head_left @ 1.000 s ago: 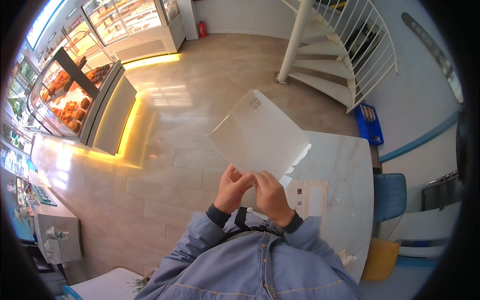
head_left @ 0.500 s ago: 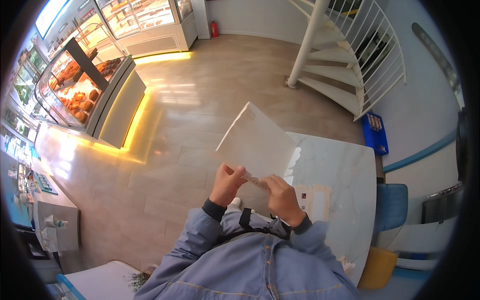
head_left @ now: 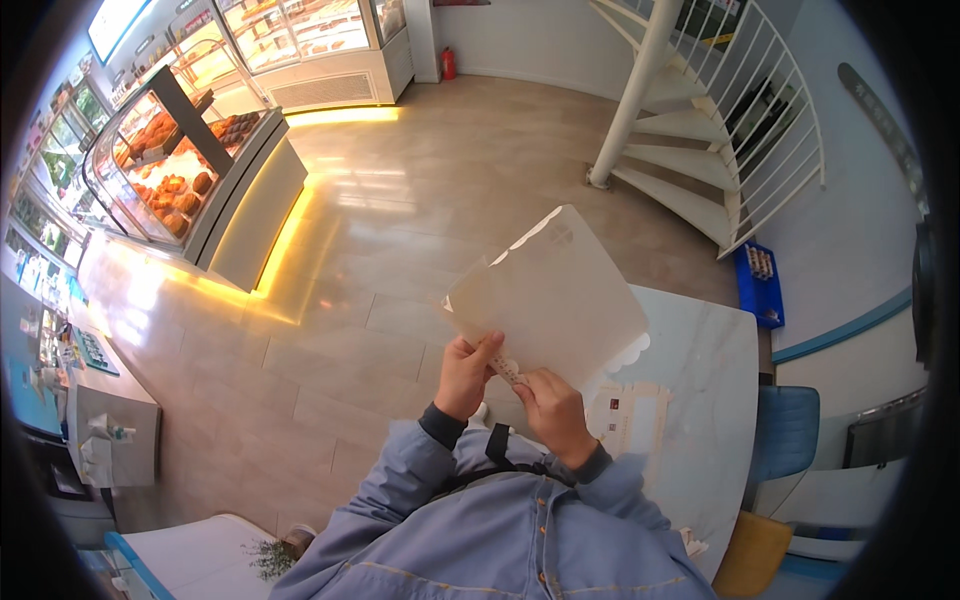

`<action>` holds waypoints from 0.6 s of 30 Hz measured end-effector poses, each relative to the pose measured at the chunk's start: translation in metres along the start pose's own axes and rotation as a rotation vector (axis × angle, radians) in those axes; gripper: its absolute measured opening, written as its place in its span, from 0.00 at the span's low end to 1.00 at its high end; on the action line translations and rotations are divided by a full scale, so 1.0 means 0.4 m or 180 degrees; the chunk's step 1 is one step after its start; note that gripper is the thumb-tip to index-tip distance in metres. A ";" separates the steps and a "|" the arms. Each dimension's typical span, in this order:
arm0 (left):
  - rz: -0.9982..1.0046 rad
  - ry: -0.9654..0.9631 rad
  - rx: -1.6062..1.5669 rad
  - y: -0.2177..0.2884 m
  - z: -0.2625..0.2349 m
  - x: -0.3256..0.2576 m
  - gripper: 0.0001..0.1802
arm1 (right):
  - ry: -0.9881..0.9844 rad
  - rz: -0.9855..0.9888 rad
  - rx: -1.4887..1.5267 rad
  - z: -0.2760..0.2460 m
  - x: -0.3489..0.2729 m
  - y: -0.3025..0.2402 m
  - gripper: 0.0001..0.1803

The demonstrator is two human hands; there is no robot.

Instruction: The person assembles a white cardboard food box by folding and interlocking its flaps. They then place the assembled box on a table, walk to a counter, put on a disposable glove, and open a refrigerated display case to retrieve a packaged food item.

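In front of me I hold up a white cardboard sheet (head_left: 560, 295), with a folded, scalloped edge and a patterned strip along its near side. It looks like a partly folded cake box. My left hand (head_left: 466, 374) pinches the near left part of the sheet, thumb on top. Close beside it, my right hand (head_left: 553, 410) grips the patterned strip between thumb and fingers. On the white marble-look table (head_left: 700, 400) to the right lies another flat box piece (head_left: 632, 420), cream-edged with a dark red square on it.
A lit bread display case (head_left: 190, 185) stands far left, and a white spiral staircase (head_left: 690, 160) far right. By the stairs sits a blue crate (head_left: 760, 288). Blue (head_left: 786, 432) and yellow chairs (head_left: 752, 553) flank the table's right side. A potted plant (head_left: 270, 560) is at lower left.
The cardboard has turned and tilted, showing more of its broad face toward me. My left hand has shifted slightly right and my right hand slightly down. The view has shifted a little.
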State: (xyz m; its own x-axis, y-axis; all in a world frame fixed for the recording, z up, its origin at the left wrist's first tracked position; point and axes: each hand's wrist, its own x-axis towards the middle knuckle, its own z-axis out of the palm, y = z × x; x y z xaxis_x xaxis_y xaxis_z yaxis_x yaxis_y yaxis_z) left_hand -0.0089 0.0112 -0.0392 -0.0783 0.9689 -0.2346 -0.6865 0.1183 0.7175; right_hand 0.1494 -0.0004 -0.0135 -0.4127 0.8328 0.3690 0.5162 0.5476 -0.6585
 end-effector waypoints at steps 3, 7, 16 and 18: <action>-0.0062 0.0050 0.0030 -0.011 -0.011 0.003 0.08 | -0.0082 0.0091 0.0008 -0.005 -0.001 0.002 0.08; -0.0018 0.0131 -0.0044 0.003 -0.018 0.006 0.11 | -0.0406 0.0334 0.0413 -0.071 0.004 -0.010 0.12; -0.0335 -0.0393 -0.0107 0.071 -0.079 0.010 0.21 | -0.0035 0.1326 0.1049 -0.256 0.092 0.149 0.18; -0.0474 -0.0206 -0.0212 0.073 -0.082 0.006 0.21 | -0.0435 0.1699 0.2017 -0.260 0.088 0.154 0.17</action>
State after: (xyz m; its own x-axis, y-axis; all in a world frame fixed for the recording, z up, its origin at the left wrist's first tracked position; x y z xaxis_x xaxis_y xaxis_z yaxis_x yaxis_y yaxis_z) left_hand -0.0530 0.0099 -0.0402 0.0730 0.9540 -0.2908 -0.7336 0.2489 0.6324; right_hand 0.2446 0.0713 0.0269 -0.3410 0.9276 -0.1527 0.1656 -0.1006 -0.9810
